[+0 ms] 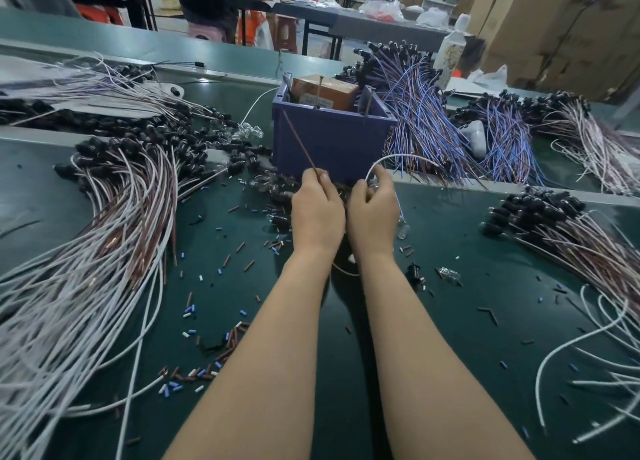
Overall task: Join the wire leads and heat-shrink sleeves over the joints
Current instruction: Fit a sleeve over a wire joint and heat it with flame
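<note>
Brown wire (300,141) in left hand (317,214), white wire (398,157) right (374,214)

Left hand (317,210) pinches brown wire (300,141); right hand (374,214) apparently white wire (394,159).

A bin (332,137) stands on the table (433,252) at the far middle, with a carton (322,91) inside it. Both hands sit side by side just near of the bin. The left hand (317,210) pinches a straight lead (299,141) slanting far-left across the bin's front. The right hand (372,207) holds a curved lead (398,156) arching rightward. One wire heap (104,234) lies left, a second heap (415,113) lies just right of the bin, and a third heap (571,231) lies at the right. Cut sleeve pieces (207,355) lie scattered left of the forearms.
</note>
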Action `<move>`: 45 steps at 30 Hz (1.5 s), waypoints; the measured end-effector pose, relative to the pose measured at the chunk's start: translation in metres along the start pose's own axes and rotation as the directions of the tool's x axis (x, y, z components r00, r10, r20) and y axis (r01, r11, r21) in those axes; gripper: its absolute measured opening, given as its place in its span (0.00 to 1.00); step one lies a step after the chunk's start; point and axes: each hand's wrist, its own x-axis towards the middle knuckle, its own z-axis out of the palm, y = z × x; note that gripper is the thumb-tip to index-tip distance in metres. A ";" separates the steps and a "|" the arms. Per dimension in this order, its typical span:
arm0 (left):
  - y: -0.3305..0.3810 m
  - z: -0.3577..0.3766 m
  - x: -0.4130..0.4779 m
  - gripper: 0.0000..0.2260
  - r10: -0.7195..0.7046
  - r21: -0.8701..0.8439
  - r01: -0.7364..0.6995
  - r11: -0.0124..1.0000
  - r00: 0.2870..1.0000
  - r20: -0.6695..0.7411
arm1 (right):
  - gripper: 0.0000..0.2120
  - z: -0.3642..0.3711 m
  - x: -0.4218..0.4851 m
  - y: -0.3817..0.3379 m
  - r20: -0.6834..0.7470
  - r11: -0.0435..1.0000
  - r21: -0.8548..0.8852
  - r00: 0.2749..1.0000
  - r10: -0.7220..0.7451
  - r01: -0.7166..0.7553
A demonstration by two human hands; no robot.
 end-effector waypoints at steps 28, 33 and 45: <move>0.001 0.001 -0.002 0.07 0.298 0.015 -0.304 0.953 0.922 -0.247 | 0.19 0.004 -0.004 -0.003 -0.094 0.990 0.002 0.986 -0.139 0.140; 0.004 0.003 -0.005 0.07 0.357 0.015 -0.368 0.930 0.892 -0.275 | 0.19 0.005 -0.003 -0.002 -0.092 0.988 -0.007 0.983 -0.156 0.156; 0.000 0.005 0.000 0.10 0.319 0.011 -0.320 0.947 0.938 -0.134 | 0.18 0.002 -0.001 -0.004 -0.108 0.987 0.022 0.982 -0.155 0.158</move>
